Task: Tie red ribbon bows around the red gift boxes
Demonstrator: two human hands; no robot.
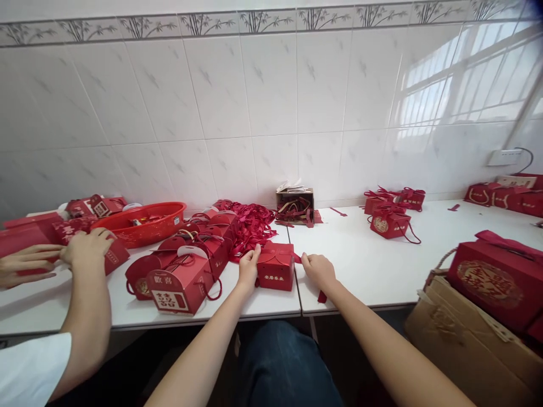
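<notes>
A small red gift box (pixel 275 274) with gold lettering on its front stands at the table's edge before me. A red ribbon (pixel 297 258) runs across its top and out to the right. My left hand (pixel 248 270) is closed on the box's left side, thumb up at the top edge; its other fingers are partly hidden, and whether it also pinches ribbon I cannot tell. Off the box's right side, my right hand (pixel 319 272) pinches the ribbon. A ribbon tail (pixel 322 297) hangs below that hand. Behind the box lies a heap of loose red ribbons (pixel 254 223).
Several red boxes with cord handles (pixel 180 282) stand to my left, near a red plastic basin (pixel 146 223). A co-worker's hands (pixel 87 249) handle red boxes at far left. An open small box (pixel 294 208) stands by the wall. A cardboard carton (pixel 462 333) holds boxes at right.
</notes>
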